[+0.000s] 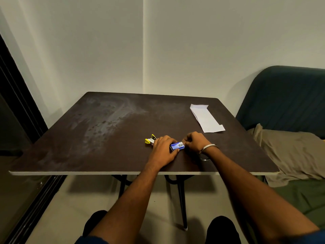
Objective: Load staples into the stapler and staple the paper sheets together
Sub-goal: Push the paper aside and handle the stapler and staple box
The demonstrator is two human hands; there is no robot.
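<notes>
Early stage: nothing loaded, nothing stapled. Left hand holds the blue staple box down near the tabletop's front edge, fingers curled over it; right hand fingers pinch the box's right end, probably opening it. Contents too small to tell. Yellow stapler lies just left of the left hand, untouched. Paper sheets sit toward the far right corner, well apart.
</notes>
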